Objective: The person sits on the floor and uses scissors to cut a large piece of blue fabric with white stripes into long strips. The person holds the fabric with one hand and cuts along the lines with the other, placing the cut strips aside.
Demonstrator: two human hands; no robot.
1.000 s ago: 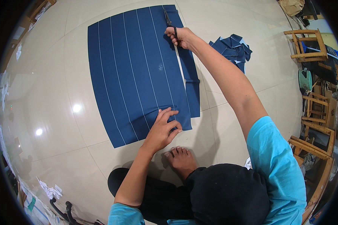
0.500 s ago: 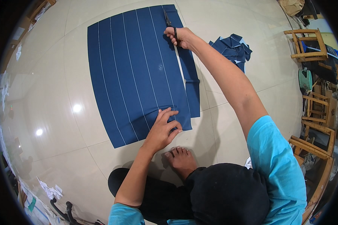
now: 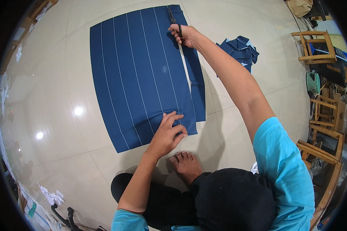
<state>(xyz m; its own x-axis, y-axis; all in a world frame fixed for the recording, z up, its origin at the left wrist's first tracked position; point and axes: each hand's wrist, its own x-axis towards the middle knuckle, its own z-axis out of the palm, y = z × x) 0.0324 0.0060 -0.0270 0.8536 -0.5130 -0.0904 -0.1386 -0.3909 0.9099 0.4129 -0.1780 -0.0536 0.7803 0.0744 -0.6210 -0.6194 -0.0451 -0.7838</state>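
One cloth (image 3: 131,77): navy with white lines, spread on the floor (image 3: 235,134) in front of the person's bare foot (image 3: 186,166).
Left hand (image 3: 167,133): fingers loosely spread and bent, tips resting on the near right corner, puckering it.
Right hand (image 3: 187,35): curled round the handles of the scissors (image 3: 172,16), blades at the far right; I can't tell how wide they stand.
Strip (image 3: 197,92): along the cloth's right side.
Since half a second ago: right hand slightly farther out; left unmoved.
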